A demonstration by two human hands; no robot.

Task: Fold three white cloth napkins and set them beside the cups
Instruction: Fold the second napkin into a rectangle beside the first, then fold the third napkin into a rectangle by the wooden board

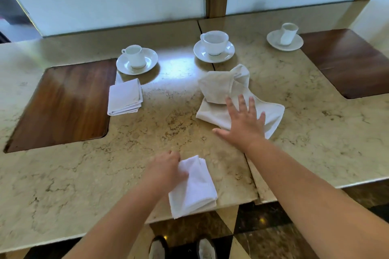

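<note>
Right hand on the last unfolded napkin, left hand holding a folded one at the near edge.

I see the right hand (242,124) spread flat, fingers splayed, resting on the near corner of the crumpled napkin (229,94); that cloth lies ahead of it, long axis running from near-right up toward the middle cup (213,43). The left hand (168,167) is curled on the top corner of the folded napkin (193,187), which points away-left to near-right and overhangs the bench (147,128) edge. A third, the placed napkin (125,96), sits just beside the left cup (134,57). The right cup (288,33) has none. The right hand is nearer the unfolded cloth, so I'd judge it leads.
</note>
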